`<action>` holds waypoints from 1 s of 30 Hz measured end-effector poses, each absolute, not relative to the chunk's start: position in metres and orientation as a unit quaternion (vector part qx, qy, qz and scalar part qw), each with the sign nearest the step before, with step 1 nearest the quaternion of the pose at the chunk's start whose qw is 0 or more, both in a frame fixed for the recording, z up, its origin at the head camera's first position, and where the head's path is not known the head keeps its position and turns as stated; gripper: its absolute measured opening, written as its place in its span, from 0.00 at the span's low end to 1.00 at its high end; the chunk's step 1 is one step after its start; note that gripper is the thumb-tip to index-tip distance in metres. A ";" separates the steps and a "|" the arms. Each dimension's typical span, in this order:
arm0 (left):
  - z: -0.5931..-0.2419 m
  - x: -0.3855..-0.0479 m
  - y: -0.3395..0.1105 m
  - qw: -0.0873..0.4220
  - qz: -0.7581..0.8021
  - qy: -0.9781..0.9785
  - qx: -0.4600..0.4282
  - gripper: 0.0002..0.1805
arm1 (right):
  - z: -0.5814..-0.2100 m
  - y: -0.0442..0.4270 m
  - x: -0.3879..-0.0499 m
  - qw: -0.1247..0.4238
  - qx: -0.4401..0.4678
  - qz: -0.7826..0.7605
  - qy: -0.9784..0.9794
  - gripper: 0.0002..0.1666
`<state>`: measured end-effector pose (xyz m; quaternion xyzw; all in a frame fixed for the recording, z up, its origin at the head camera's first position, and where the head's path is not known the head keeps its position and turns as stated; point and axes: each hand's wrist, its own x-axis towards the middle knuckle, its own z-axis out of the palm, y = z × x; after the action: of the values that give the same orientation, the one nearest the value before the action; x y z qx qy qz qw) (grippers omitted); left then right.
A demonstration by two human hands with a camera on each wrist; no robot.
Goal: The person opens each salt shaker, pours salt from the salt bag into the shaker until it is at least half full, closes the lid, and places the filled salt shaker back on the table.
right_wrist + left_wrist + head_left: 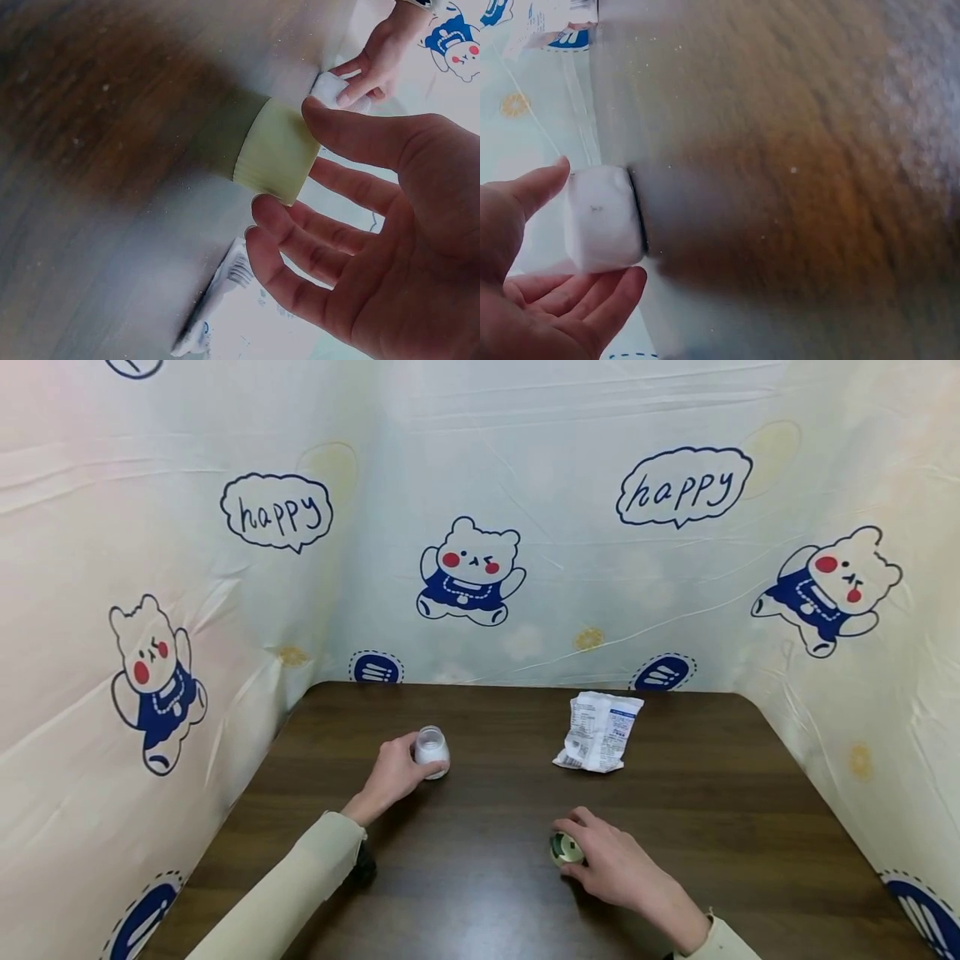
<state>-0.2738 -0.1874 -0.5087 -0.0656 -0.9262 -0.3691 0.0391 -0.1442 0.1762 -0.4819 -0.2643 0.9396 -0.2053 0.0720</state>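
Note:
My left hand (396,770) is curled around a small white jar (431,753) standing on the table, left of centre. The jar's pale, round mouth faces up with no lid on it. In the left wrist view, the thumb (544,187) is at one side of the jar and the fingers are at the other. Nearer the front, my right hand (611,860) holds a small yellow-green lid (566,848) between thumb and fingers. Fine ribs line the lid's side (277,154), and its edge is down at the table top.
A white printed packet (600,732) lies at the back right of the dark wooden table (495,893). Pale cloth (570,560) with bear drawings hangs behind and on both sides. A dark band (364,864) shows under the left sleeve.

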 end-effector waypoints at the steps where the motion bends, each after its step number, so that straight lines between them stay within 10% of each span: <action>1: -0.508 -0.274 -0.188 0.036 -0.369 -0.926 -0.067 0.34 | -0.482 0.176 -0.145 0.073 -0.264 -0.206 0.939 0.30; 11: -0.493 -0.277 -0.195 0.004 -0.349 -0.933 -0.083 0.57 | -0.481 0.176 -0.147 0.072 -0.268 -0.202 0.939 0.31; 30: -0.510 -0.276 -0.194 0.024 -0.385 -0.918 -0.093 0.41 | -0.482 0.176 -0.146 0.094 -0.270 -0.210 0.935 0.30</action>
<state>-0.2761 -0.1940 -0.5101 -0.0929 -0.9178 -0.3854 0.0242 -0.1461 0.1764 -0.4819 -0.2704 0.9349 -0.2099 0.0937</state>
